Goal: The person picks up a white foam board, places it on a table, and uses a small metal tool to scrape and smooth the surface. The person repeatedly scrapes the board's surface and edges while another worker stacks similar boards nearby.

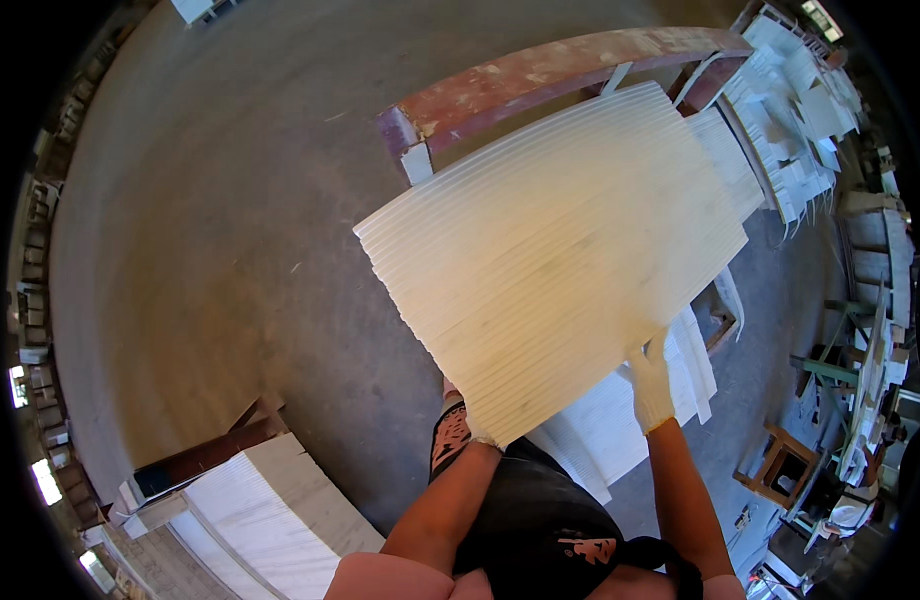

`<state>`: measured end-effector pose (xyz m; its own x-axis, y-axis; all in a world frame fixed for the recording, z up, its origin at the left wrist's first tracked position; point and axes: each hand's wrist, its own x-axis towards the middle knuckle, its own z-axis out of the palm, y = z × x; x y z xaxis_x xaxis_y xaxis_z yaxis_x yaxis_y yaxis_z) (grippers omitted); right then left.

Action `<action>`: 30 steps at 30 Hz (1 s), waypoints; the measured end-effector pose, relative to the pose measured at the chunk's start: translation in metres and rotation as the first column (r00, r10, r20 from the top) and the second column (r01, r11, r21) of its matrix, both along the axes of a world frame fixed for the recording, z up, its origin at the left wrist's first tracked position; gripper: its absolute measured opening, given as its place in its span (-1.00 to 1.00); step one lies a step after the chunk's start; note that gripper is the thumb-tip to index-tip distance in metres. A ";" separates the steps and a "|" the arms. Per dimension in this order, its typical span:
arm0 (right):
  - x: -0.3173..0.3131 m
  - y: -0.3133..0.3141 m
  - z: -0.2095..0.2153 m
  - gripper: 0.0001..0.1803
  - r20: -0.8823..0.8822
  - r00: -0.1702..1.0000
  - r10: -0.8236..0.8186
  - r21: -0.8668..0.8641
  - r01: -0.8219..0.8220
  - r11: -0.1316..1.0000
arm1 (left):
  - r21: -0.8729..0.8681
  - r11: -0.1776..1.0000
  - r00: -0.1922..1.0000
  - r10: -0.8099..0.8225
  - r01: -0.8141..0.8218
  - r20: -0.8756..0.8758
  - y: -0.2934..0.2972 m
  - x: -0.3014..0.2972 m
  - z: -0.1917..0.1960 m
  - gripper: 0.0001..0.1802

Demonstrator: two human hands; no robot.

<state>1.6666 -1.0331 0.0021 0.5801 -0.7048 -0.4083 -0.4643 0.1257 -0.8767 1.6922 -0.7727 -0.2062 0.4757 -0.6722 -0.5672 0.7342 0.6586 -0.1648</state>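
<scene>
Cream, finely ribbed sheet in front of us: the panel (pixel 550 250) fills the middle of the view, lengthwise ribs, stepped ends, faint grey-brown smudges, bright glare toward the far right. Our right hand (pixel 652 390), in a pale knit glove, grips its near edge; glove and panel nearly match in colour, so finger detail is lost. Our left hand (pixel 486 440) is at the near left corner, mostly hidden by it; can't tell how far it's closed. Beyond the far edge runs a worn red beam (pixel 570 80), paint scuffed. White boards (pixel 620 420) sit lower, partly under the panel, by our right forearm. Another white stack (pixel 280 505) is at lower left. Room: grey-brown concrete floor (pixel 220 230), scuffed, wide on our left; jumbled white pieces (pixel 795 110) at upper right; brown wooden frame (pixel 780 465) on the right; small bright windows (pixel 46 482) along the left rim.
</scene>
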 end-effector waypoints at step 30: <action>-0.254 0.000 -0.179 -0.55 -0.186 0.943 0.278 0.531 -0.141 0.835 | 0.936 0.271 0.951 -0.272 0.223 -0.148 0.333 -0.128 0.003 -0.41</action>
<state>1.4122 -1.0335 -0.1770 0.5226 -0.2338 -0.8199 -0.7209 0.3922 -0.5714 1.5639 -0.4392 -0.2034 0.4242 0.2119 -0.8804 0.8804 0.1312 0.4558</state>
